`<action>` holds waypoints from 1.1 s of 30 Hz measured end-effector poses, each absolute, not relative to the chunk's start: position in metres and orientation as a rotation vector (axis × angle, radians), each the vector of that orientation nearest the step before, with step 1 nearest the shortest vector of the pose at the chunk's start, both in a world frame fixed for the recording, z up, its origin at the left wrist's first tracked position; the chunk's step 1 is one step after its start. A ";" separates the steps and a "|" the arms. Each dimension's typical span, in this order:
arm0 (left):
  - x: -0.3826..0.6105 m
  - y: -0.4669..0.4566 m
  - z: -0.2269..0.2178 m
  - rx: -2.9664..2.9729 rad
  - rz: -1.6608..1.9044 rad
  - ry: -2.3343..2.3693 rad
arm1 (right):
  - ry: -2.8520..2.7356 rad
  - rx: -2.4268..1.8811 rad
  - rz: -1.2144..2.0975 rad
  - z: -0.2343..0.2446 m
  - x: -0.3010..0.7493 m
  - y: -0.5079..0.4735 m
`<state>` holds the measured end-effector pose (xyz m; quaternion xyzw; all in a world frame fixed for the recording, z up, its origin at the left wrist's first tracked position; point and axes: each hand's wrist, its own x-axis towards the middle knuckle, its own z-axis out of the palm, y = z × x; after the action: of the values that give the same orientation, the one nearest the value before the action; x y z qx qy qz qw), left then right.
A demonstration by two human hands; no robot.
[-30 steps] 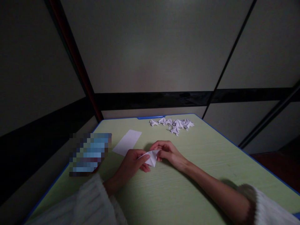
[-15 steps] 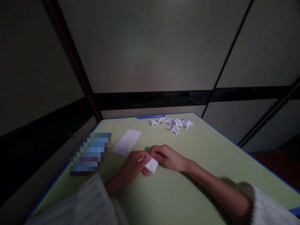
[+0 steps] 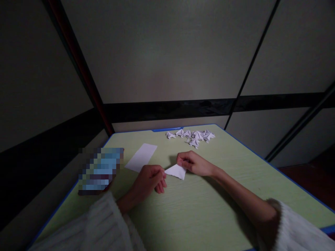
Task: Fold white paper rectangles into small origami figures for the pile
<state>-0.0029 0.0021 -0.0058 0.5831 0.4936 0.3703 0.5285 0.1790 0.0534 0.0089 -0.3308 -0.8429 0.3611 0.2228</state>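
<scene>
Between my hands is a small white piece of folded paper (image 3: 176, 171), roughly triangular, held a little above the table. My left hand (image 3: 152, 178) pinches its pointed left corner between thumb and forefinger, with the other fingers curled below. At the upper right edge, my right hand (image 3: 195, 163) grips the paper between thumb and bent fingers. A flat white sheet (image 3: 142, 156) lies just beyond my left hand. Several folded white paper figures (image 3: 197, 136) are grouped near the table's far edge.
The pale green table (image 3: 209, 209) has a blue rim. At its left side lies a flat object with a pixelated surface (image 3: 102, 170). Panelled walls (image 3: 167, 52) with a dark band stand right behind the table.
The paper has moved right and spread out between my hands into a triangular shape. My right hand has shifted up and to the right, away from my left hand.
</scene>
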 end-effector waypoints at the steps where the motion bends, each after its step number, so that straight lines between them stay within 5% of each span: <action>1: -0.004 0.002 -0.006 1.391 0.904 1.181 | -2.310 -0.925 0.988 0.008 0.182 0.056; 7: -0.007 0.005 -0.004 1.344 1.128 1.179 | -2.126 -0.954 1.061 0.005 0.177 0.051; 19: -0.006 0.003 0.005 1.541 1.023 1.386 | -2.172 -0.808 1.397 0.004 0.177 0.049; 26: -0.019 0.007 0.020 1.450 1.320 1.527 | -1.803 -0.955 1.208 0.004 0.196 0.068; 33: -0.011 0.007 0.008 1.250 1.290 1.230 | -1.770 -0.740 1.678 0.003 0.154 0.039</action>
<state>-0.0106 0.0065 0.0076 0.5086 0.5006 0.5249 0.4640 0.1539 0.0388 0.0027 -0.2777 -0.6642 0.6296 0.2923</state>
